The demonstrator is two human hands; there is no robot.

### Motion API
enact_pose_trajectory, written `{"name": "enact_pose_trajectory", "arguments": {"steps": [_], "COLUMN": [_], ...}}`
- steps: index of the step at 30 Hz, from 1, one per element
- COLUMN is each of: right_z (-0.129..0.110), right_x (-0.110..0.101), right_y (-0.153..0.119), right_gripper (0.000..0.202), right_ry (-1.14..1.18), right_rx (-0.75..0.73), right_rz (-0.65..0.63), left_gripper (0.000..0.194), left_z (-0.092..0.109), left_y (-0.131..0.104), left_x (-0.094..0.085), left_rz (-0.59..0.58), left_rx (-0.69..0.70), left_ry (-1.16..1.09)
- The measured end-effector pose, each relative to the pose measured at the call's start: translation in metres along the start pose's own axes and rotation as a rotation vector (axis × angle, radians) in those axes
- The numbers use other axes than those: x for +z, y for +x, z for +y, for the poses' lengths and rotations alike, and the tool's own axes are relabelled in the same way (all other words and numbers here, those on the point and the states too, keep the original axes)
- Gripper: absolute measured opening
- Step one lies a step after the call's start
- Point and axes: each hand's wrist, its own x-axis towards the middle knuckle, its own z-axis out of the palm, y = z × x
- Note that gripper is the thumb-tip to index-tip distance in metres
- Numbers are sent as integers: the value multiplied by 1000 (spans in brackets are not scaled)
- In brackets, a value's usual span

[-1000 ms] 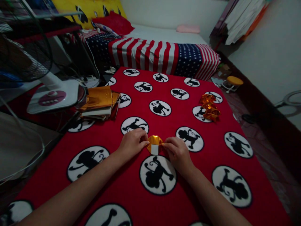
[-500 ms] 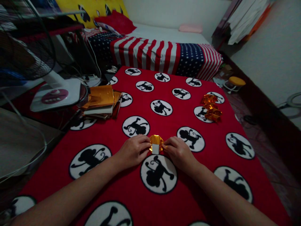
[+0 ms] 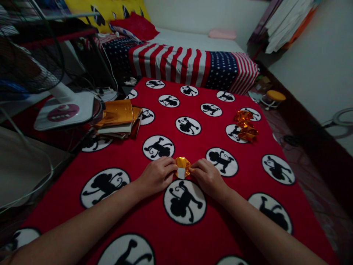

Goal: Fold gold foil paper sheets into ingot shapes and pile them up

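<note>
Between my hands is a small piece of folded gold foil paper (image 3: 182,162), shiny orange-gold with a pale whitish square at its near side. My left hand (image 3: 160,173) pinches its left end between thumb and fingers. At the right end, my right hand (image 3: 207,177) grips it the same way. Both hands are low over the red cloth (image 3: 187,145) printed with black monkeys in white circles. The fingertips partly hide the two ends of the paper.
A stack of gold and white paper sheets (image 3: 117,117) lies at the cloth's left edge, beside a white fan base (image 3: 66,110). Several folded gold foil pieces (image 3: 246,125) sit at the right. Beyond are a bed with a striped cover (image 3: 171,62) and a yellow-topped stool (image 3: 275,96).
The view has shifted very slightly. Both hands keep their pinch on the foil paper, and its far side looks a little more bent.
</note>
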Motion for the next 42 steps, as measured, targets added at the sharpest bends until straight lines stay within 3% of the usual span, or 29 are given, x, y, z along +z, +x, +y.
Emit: {"name": "enact_pose_trajectory", "arguments": {"steps": [9,18,42], "right_z": [-5,-8,-13], "right_x": [-5,-1,-2], "right_y": [5,10,26], "right_gripper": [15,12,3], "right_ry": [152,292,122], "right_rx": [120,392,649], "right_rz": [58,71,40], "left_gripper": [16,15,13], "left_z": [-13,-8,-16], "left_y": [-2,4,17], "left_x": [7,7,5], "left_rz": [112,154,182], "left_rx": [-69,-258,-472], "left_ry": [-178,-286,-201]}}
